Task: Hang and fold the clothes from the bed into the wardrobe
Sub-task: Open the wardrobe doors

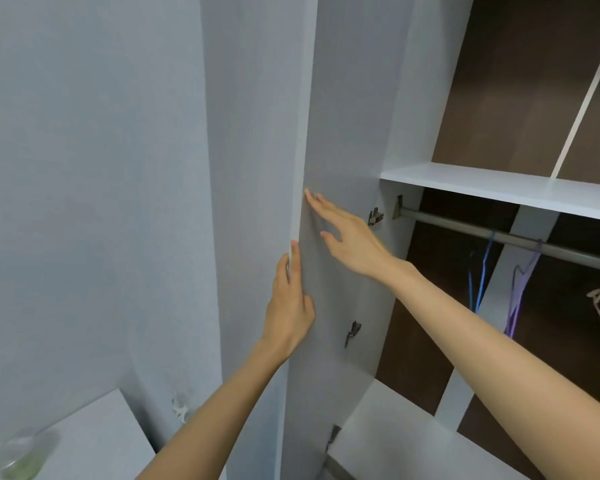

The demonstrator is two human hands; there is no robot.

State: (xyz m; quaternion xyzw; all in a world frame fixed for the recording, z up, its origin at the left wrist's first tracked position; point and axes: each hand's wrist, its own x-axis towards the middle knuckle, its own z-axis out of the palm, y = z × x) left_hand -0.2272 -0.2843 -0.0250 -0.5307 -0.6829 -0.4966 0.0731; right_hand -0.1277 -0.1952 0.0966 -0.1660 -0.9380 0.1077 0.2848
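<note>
A white desk corner sits at lower left. The left grip curls round the free edge of the pale grey wardrobe door. The right grip lies flat on the door's inner face, fingers straight. On the right the wardrobe stands open, white-shelved and dark brown inside, with a blue hanger and a purple hanger on its rail.

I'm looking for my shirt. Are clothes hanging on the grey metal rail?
No, the grey metal rail holds only a bare blue wire hanger, a purple hanger and a pale hanger.
</note>
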